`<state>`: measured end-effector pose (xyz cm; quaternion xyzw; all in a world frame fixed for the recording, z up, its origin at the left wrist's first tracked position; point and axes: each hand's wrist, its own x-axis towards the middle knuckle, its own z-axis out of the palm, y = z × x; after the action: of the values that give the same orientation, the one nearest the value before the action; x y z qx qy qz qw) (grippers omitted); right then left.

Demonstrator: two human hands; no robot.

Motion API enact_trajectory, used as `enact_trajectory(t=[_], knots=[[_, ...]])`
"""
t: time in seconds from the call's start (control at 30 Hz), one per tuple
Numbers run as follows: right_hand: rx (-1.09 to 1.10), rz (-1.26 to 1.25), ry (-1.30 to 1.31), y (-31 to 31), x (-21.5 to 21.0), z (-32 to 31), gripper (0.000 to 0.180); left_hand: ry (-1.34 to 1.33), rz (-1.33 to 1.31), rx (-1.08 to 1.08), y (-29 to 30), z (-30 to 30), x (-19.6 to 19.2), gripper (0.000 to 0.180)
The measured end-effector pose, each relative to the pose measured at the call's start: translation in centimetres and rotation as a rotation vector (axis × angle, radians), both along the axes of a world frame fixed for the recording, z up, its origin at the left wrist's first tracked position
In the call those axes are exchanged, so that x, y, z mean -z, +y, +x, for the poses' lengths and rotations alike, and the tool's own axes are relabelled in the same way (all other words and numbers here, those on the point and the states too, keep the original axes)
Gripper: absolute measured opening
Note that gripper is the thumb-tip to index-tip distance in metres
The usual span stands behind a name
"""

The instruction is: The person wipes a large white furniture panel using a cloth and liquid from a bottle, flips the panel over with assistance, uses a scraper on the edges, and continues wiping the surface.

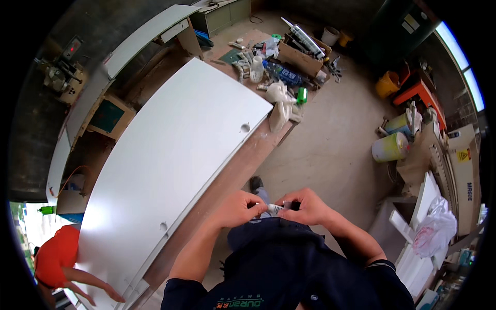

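Note:
A small white tube with dark print lies between my two hands, just in front of my body. My left hand is closed, thumb and forefinger pinching at the tube's left end. My right hand is closed round its other end, with a small dark patch showing by the fingers. What the curled fingers cover is hidden. To the left of my hands lies a large white panel on a brown worktable, with a round recess near its edge.
Bottles, tubes and a sealant cartridge crowd the table's far end. A person in orange leans over the panel at the lower left. Paint buckets, an orange stand and a beige machine stand on the right.

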<state>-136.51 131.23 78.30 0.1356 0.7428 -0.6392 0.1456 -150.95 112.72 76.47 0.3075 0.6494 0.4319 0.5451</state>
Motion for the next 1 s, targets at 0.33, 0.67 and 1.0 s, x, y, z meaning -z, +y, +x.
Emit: enact_trajectory(t=[0.33, 0.67, 1.0], knots=[[-0.02, -0.39, -0.266, 13.5, 1.0, -9.8, 0.023, 0.499, 0.6, -0.047, 11.2, -7.2, 0.7, 0.012], [-0.621, -0.264, -0.02, 19.3, 3.4, -21.4, 0.015, 0.404, 0.065, -0.569, 14.1, -6.2, -0.7, 0.012], [-0.904, -0.481, -0.181, 22.7, 4.1, -24.6, 0.015, 0.549, 0.076, -0.874, 19.1, -2.7, -4.3, 0.012]])
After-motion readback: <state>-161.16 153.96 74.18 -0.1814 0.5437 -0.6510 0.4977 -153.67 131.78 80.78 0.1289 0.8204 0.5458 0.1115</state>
